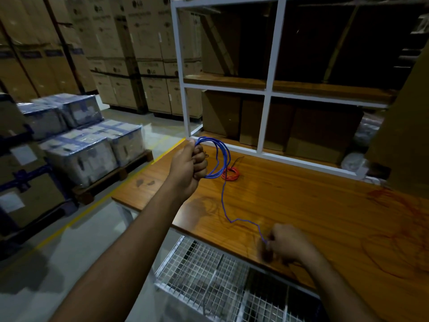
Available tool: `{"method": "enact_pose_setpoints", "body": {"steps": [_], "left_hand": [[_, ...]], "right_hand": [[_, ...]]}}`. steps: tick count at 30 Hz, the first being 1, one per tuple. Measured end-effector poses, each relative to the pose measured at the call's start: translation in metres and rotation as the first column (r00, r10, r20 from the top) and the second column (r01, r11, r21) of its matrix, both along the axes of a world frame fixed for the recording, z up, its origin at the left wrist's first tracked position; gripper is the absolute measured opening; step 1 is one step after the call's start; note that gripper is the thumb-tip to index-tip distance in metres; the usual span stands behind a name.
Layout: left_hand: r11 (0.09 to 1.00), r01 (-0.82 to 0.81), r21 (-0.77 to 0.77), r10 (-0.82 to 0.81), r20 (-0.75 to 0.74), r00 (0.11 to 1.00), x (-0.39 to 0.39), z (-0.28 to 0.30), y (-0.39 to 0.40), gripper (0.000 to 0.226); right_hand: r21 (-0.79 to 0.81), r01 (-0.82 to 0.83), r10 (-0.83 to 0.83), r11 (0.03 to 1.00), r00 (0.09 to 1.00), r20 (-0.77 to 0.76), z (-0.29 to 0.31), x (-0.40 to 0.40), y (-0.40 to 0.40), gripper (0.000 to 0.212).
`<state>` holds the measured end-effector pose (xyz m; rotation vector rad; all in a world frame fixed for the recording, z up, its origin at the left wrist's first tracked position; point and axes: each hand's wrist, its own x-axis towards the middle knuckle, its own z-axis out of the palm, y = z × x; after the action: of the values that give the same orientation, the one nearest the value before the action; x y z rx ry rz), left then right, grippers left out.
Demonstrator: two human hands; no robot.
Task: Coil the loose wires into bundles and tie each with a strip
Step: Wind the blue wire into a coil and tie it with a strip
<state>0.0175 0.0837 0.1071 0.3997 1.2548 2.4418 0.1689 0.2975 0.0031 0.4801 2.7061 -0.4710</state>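
The left hand [189, 167] is raised above the bench [301, 201], fingers wrapped tight round loops of blue wire [219, 159]. The wire's tail trails down to the right hand [287, 245], whose fingers pinch its end. A red coil [229, 174] lies on the bench behind.

The scene is dim and warm-toned, the far right shelving unit [276, 89] sinking almost to black inside its compartments. Light falls from above and the left — the pale floor [97, 228] and wrapped boxes [81, 145] on the left are brightest. A soft sheen lies on the wooden counter [290, 201] near its left end, with faint shadows of wire loops beside it. The right hand [287, 245] is smeared by motion blur. Wide-angle distortion bows the shelf posts and stacked cartons [130, 54] toward the edges — fine detail is soft and noisy.
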Motion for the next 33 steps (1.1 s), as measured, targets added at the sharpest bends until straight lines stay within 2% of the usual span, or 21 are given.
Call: {"method": "enact_pose_setpoints", "body": {"steps": [3, 6, 8, 10, 12, 14, 16, 18, 21, 25, 27, 31, 33], "left_hand": [[0.999, 0.042, 0.022, -0.042, 0.013, 0.999, 0.004, 0.008, 0.006, 0.040], [1.000, 0.022, -0.011, -0.022, -0.028, 0.999, 0.003, 0.017, 0.008, 0.039], [0.999, 0.029, -0.032, -0.030, -0.027, 0.999, 0.000, 0.019, 0.009, 0.040], [0.997, 0.054, -0.047, -0.054, -0.007, 0.998, -0.001, 0.017, 0.011, 0.040], [0.994, 0.097, -0.056, -0.096, 0.017, 0.995, -0.002, 0.013, 0.012, 0.039], [0.986, 0.153, -0.070, -0.150, 0.047, 0.988, 0.000, 0.009, 0.014, 0.038], [0.974, 0.211, -0.079, -0.205, 0.079, 0.976, 0.005, 0.004, 0.017, 0.037], [0.963, 0.257, -0.079, -0.249, 0.099, 0.964, 0.012, -0.001, 0.020, 0.037], [0.962, 0.256, -0.097, -0.246, 0.105, 0.964, 0.021, -0.005, 0.027, 0.038], [0.965, 0.242, -0.100, -0.231, 0.117, 0.966, 0.025, -0.008, 0.029, 0.039], [0.965, 0.246, -0.096, -0.235, 0.111, 0.966, 0.027, -0.010, 0.030, 0.038], [0.960, 0.274, -0.051, -0.268, 0.099, 0.958, 0.031, -0.013, 0.030, 0.036], [0.953, 0.299, -0.048, -0.293, 0.098, 0.951, 0.033, -0.016, 0.027, 0.034]], "right_hand": [[0.065, -0.213, 0.214, 0.975, 0.977, -0.001, 0.010, 0.003, -0.012, 0.023], [-0.065, -0.381, 0.378, 0.922, 0.924, -0.052, 0.023, 0.007, -0.025, 0.017], [-0.096, -0.491, 0.466, 0.866, 0.861, -0.205, 0.037, 0.009, -0.030, 0.017], [-0.086, -0.560, 0.479, 0.824, 0.769, -0.423, 0.056, 0.010, -0.034, 0.018], [-0.164, -0.552, 0.349, 0.818, 0.702, -0.621, 0.077, 0.011, -0.037, 0.017], [-0.306, -0.483, 0.113, 0.820, 0.661, -0.742, 0.094, 0.010, -0.038, 0.016], [-0.444, -0.381, -0.131, 0.811, 0.622, -0.772, 0.105, 0.006, -0.036, 0.022], [-0.526, -0.282, -0.279, 0.802, 0.602, -0.748, 0.113, -0.002, -0.033, 0.022], [-0.554, -0.196, -0.346, 0.809, 0.604, -0.718, 0.120, -0.012, -0.027, 0.012], [-0.546, -0.100, -0.397, 0.832, 0.580, -0.711, 0.122, -0.020, -0.023, 0.011], [-0.636, -0.072, -0.495, 0.768, 0.562, -0.662, 0.121, -0.024, -0.022, 0.011], [-0.869, -0.052, -0.716, 0.493, 0.543, -0.438, 0.116, -0.033, -0.019, 0.012], [-0.911, -0.062, -0.768, 0.407, 0.517, -0.378, 0.115, -0.037, -0.011, 0.012]]}}
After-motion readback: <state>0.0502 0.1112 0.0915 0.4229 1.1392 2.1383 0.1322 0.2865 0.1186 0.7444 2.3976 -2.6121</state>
